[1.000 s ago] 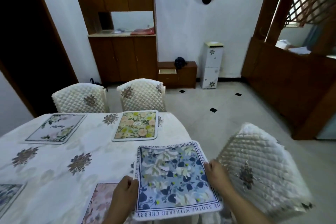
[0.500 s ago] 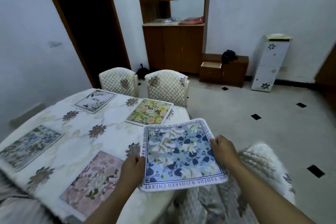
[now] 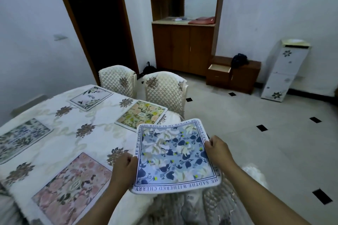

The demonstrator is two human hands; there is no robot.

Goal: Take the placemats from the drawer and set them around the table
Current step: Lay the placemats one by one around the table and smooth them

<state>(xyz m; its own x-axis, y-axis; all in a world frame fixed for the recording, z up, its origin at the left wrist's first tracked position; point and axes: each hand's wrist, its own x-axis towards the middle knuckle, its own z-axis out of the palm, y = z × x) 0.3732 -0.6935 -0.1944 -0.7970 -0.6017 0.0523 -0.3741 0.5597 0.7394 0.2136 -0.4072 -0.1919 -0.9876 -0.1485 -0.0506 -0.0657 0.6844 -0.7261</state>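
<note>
Gripping blue placemat [image 3: 173, 155], both hands

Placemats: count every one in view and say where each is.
5. Blue mat held between left hand and right hand; on the table lie the pink mat, yellow mat, white mat, and grey mat at the left edge. Others may lie out of frame.

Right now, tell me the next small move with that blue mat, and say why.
Probably lower the blue placemat flat onto the table at its near right end. Both the left hand and right hand hold it by its side edges, partly past the table's edge, and the four laid placemats leave that end bare, with a quilted chair below it.
</note>
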